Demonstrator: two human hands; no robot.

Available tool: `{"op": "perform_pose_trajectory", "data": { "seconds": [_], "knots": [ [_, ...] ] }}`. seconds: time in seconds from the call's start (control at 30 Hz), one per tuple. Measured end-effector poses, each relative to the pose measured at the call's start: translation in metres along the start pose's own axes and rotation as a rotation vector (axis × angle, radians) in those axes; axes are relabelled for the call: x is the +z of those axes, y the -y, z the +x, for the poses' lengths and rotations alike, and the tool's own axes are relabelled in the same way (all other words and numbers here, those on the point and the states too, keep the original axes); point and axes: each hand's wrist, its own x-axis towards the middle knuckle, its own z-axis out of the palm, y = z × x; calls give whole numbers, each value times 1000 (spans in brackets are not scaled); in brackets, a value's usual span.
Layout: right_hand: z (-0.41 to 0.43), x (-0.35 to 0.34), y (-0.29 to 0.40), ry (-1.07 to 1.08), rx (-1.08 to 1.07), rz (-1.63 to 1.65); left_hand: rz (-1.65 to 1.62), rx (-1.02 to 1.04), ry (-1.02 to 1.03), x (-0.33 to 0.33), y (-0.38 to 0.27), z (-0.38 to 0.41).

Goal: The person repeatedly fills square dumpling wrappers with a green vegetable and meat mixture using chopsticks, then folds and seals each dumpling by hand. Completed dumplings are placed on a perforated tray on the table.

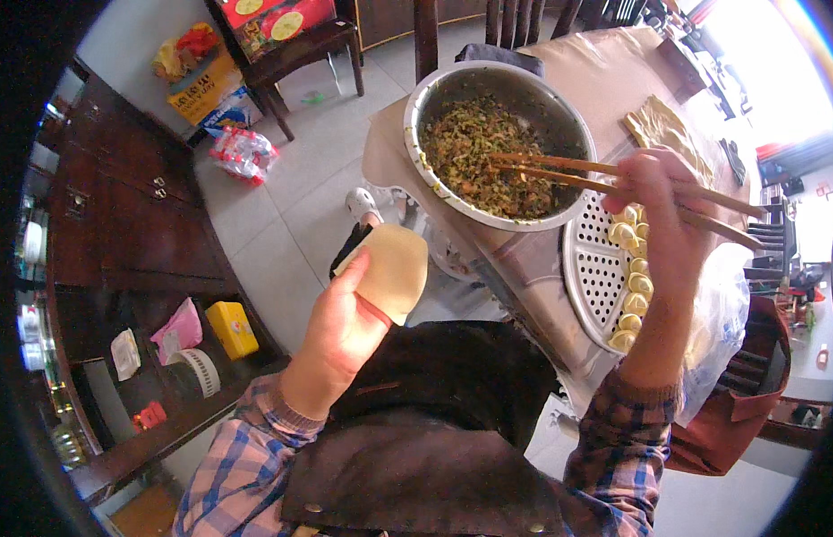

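My left hand [346, 319] holds a thin dough wrapper [393, 272] flat over the fingers, thumb on its edge. In my right hand [665, 194] is a pair of wooden chopsticks [591, 173], their tips in a chopped filling [487, 148]. The filling lies in a large steel bowl [581, 131] at the table's corner. Below and right of the bowl, partly behind my right forearm, a perforated metal tray [594, 282] bears several folded dumplings [636, 282]. A clear plastic bag [722, 315] lies just right of that forearm.
The table [591, 67] has a brown cover and carries a folded cloth [665, 127]. A dark wooden cabinet [121, 201] stands at the left. A chair [309, 43] bearing a red box is at the top, with wrapped bottles [244, 154] on the floor near it.
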Motion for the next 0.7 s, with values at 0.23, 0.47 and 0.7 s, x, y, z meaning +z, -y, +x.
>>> {"op": "perform_pose_trajectory", "data": {
  "seconds": [0.23, 0.47, 0.7],
  "knots": [
    [9, 17, -23, 60, -28, 44, 30, 23, -36, 16, -10, 7],
    [28, 33, -44, 208, -229, -113, 51, 57, -48, 30, -10, 21],
    [18, 22, -44, 235, -185, -9, 70, 75, -39, 43, -9, 29]
  ]
}}
